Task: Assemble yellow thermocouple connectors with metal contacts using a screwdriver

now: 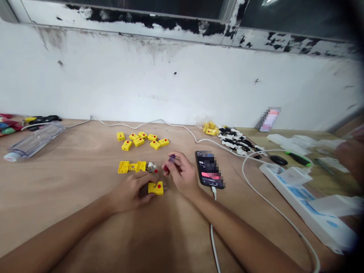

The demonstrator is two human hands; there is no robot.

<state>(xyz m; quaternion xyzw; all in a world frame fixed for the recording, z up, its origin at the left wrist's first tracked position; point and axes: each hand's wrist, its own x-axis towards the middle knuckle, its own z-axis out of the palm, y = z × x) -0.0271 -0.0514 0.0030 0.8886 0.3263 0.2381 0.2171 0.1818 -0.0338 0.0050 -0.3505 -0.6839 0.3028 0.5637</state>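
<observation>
My left hand (133, 191) is closed on a small yellow connector (156, 187) with a red dot, pinning it on the wooden table (71, 178). My right hand (182, 175) pinches a small screwdriver (169, 163) with a purple-red handle, its tip pointing down at the connector. Just behind lie opened yellow connector halves (131, 166) and a little heap of small metal parts (151, 167). Further back, several closed yellow connectors (142, 140) lie in a loose group.
A phone (209, 169) on a white charging cable (213, 231) lies right of my right hand. A white power strip (301, 197) and black-and-white parts (236, 140) are at right. A clear bottle (34, 142) lies at left. Another person's hand (351, 155) shows at far right.
</observation>
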